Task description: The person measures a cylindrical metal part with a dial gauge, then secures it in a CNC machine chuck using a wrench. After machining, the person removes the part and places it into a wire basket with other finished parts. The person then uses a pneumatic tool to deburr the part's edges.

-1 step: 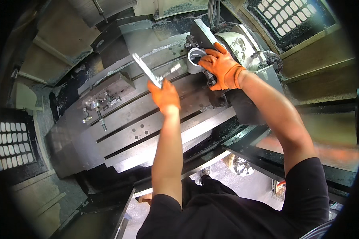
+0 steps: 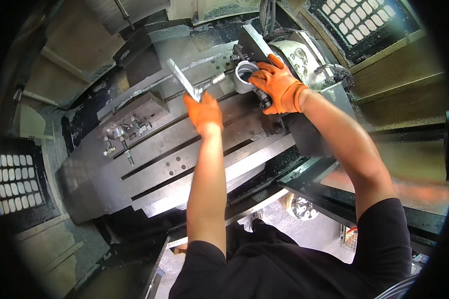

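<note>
My left hand (image 2: 204, 113), in an orange glove, is closed round a flat silvery metal bar (image 2: 180, 77) that sticks up and to the left. A short round metal piece (image 2: 213, 82) juts to the right from the same hand; whether it joins the bar I cannot tell. My right hand (image 2: 277, 85), also gloved in orange, grips the side of a ring-shaped metal part (image 2: 243, 84) with an open bore. One finger reaches to an upright metal plate (image 2: 257, 44) behind the part. Below the palm sits a dark bolt with a nut (image 2: 263, 99).
The slotted machine table (image 2: 159, 164) stretches across beneath both hands. A metal block (image 2: 139, 110) stands on its left, with studs and nuts (image 2: 126, 142) in front. A pale round machine unit (image 2: 298, 56) is at the back right. The enclosure's front sill (image 2: 254, 205) crosses before me.
My left hand has shifted slightly left and up, and the bar and round piece moved with it. My right hand stays on the ring-shaped part, almost unmoved.
</note>
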The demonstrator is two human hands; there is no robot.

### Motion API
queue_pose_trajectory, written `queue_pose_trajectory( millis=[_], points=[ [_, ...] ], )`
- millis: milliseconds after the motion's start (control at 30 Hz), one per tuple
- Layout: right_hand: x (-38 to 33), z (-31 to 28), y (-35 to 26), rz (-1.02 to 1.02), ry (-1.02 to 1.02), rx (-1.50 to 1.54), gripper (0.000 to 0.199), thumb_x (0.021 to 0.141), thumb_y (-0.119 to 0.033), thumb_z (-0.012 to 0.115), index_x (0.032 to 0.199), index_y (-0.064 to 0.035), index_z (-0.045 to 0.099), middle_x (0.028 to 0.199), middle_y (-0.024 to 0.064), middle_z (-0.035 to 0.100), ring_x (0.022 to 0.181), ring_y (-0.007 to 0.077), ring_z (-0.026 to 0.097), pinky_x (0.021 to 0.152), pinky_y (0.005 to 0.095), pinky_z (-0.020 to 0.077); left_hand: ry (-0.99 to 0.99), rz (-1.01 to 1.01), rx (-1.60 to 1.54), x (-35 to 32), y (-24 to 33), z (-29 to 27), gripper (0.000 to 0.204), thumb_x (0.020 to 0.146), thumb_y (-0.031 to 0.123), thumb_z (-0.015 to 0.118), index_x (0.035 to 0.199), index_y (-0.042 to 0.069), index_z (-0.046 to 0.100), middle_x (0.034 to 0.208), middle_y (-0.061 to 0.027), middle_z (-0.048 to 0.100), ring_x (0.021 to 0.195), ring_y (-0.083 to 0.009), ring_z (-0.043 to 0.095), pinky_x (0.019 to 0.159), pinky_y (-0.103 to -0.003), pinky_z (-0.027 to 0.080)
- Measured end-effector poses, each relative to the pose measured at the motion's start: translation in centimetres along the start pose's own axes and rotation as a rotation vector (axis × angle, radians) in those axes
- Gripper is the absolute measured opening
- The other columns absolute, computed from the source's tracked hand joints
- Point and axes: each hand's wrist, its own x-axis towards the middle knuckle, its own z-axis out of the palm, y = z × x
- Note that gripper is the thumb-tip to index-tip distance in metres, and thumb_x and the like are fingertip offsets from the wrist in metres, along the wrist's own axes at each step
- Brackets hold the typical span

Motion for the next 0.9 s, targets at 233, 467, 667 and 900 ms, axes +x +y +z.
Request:
queue_pose_trajectory(
  millis=[233, 467, 667, 900],
  points=[
    [1.0, -0.1, -0.6, -0.040, 0.005, -0.017, 0.099, 0.065, -0.060, 0.084, 0.146, -0.0092, 0.056, 0.145, 0.0096, 0.057, 0.147, 0.0334, 0.041, 0.128, 0.0555, 0.0159, -0.341, -0.086, 0.612, 13.5, -3.0, 7.1, 0.022, 0.099, 0.032, 0.064, 0.113, 0.014, 0.065, 0.105, -0.0040, 0.072, 0.098, -0.0171, 0.068, 0.077, -0.031, 0.050],
    [0.7, -1.2, -0.2, 0.009, -0.105, 0.043, 0.095, 0.072, -0.054, 0.084, 0.150, -0.0110, 0.051, 0.150, 0.0087, 0.053, 0.151, 0.0317, 0.036, 0.129, 0.0552, 0.0114, -0.772, 0.170, 0.849, 14.3, 0.4, 5.3, 0.021, 0.097, 0.031, 0.067, 0.103, 0.011, 0.070, 0.087, -0.0083, 0.077, 0.086, -0.0215, 0.075, 0.068, -0.034, 0.055],
    [0.5, -0.2, 0.1, -0.009, -0.014, 0.030, 0.098, 0.064, -0.055, 0.088, 0.145, -0.0102, 0.057, 0.143, 0.0092, 0.056, 0.147, 0.0341, 0.041, 0.128, 0.0580, 0.0169, -0.782, -0.096, 0.925, 11.4, 5.3, 6.9, 0.030, 0.097, 0.025, 0.061, 0.116, 0.005, 0.071, 0.107, -0.0116, 0.078, 0.102, -0.0266, 0.074, 0.083, -0.039, 0.058],
    [0.7, -0.4, 0.1, -0.022, -0.020, 0.035, 0.096, 0.067, -0.055, 0.086, 0.146, -0.0104, 0.056, 0.144, 0.0093, 0.057, 0.147, 0.0336, 0.041, 0.129, 0.0562, 0.0170, -0.603, 0.060, 1.185, 12.4, 2.9, 8.1, 0.025, 0.090, 0.026, 0.073, 0.105, 0.007, 0.075, 0.111, -0.0110, 0.079, 0.107, -0.0254, 0.074, 0.092, -0.041, 0.056]
  ],
)
